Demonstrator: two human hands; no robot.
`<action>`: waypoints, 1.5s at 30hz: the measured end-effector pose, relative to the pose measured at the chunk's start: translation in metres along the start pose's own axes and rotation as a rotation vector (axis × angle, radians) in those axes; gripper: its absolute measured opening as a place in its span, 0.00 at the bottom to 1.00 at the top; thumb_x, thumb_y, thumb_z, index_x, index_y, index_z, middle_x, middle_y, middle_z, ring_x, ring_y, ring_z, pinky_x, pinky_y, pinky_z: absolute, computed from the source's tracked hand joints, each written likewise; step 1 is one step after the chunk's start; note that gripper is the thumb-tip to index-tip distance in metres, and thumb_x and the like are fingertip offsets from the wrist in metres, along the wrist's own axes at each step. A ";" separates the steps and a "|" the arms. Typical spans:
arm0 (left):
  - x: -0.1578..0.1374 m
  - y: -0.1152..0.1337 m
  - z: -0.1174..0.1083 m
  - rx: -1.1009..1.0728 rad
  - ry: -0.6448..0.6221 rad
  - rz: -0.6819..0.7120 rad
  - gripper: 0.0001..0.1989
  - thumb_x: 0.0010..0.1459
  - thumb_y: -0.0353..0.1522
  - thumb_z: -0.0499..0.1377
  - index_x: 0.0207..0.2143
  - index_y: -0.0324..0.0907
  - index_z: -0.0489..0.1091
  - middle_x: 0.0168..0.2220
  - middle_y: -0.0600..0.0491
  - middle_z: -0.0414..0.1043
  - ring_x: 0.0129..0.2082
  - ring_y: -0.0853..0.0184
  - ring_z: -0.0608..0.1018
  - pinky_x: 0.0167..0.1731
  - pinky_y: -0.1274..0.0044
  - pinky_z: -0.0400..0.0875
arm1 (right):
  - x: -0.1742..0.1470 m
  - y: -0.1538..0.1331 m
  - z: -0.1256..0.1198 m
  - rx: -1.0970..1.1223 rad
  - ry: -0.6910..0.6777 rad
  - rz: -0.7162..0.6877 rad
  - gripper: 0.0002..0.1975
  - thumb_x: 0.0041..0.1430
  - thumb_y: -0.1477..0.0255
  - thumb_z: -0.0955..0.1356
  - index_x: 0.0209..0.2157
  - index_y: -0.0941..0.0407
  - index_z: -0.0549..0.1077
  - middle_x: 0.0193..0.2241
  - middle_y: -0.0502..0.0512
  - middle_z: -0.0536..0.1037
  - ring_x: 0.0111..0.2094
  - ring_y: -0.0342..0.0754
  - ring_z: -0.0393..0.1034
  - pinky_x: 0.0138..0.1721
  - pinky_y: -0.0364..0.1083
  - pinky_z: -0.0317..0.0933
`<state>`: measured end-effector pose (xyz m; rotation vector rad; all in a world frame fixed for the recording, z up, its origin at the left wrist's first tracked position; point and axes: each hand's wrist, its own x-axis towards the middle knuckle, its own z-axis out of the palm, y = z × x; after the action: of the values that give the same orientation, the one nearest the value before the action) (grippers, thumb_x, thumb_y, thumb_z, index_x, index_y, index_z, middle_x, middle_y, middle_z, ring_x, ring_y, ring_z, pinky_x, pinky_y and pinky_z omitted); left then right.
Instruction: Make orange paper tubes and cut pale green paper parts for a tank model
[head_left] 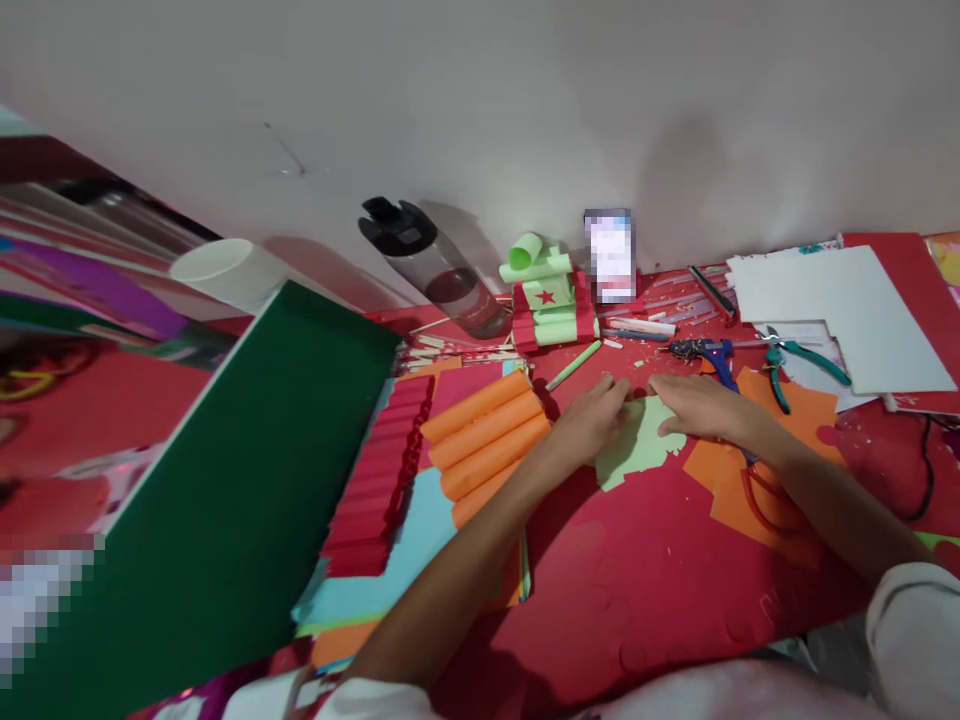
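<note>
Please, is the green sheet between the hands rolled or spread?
Mostly spread: the green sheet shows one broad face; far edge unclear.

A plain grey-white wall [480, 110] is rising behind a red tabletop [600, 590] and showing a thin dark mark [286, 148] (a small one, left of the middle). Muted light is casting soft-edged shadows [682, 165] onto the wall, while another red surface [45, 440] is stretching away at the left, blurred.
</note>
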<state>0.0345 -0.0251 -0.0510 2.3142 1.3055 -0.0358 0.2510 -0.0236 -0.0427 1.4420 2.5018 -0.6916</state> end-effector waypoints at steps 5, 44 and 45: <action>0.000 -0.002 -0.014 -0.018 0.023 -0.109 0.10 0.71 0.30 0.50 0.47 0.41 0.71 0.45 0.45 0.79 0.44 0.58 0.81 0.42 0.70 0.71 | 0.000 0.000 0.000 -0.021 0.001 -0.017 0.19 0.62 0.67 0.77 0.51 0.56 0.72 0.53 0.67 0.79 0.50 0.65 0.76 0.42 0.52 0.63; -0.001 -0.016 -0.034 -1.215 0.425 0.027 0.18 0.49 0.35 0.70 0.40 0.45 0.67 0.31 0.58 0.73 0.31 0.69 0.75 0.31 0.79 0.71 | -0.108 0.023 -0.004 -0.122 -0.194 0.448 0.27 0.56 0.70 0.76 0.58 0.51 0.72 0.41 0.63 0.83 0.43 0.66 0.79 0.33 0.48 0.49; 0.000 -0.016 -0.034 -1.229 0.450 0.029 0.16 0.49 0.35 0.70 0.38 0.44 0.68 0.30 0.57 0.72 0.30 0.69 0.75 0.31 0.78 0.70 | -0.111 0.023 -0.002 -0.117 -0.193 0.462 0.28 0.57 0.71 0.75 0.59 0.51 0.72 0.42 0.64 0.83 0.43 0.66 0.79 0.33 0.49 0.49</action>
<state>0.0145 -0.0045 -0.0271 1.2721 0.9953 1.0367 0.3278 -0.0984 -0.0074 1.7275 1.9295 -0.5527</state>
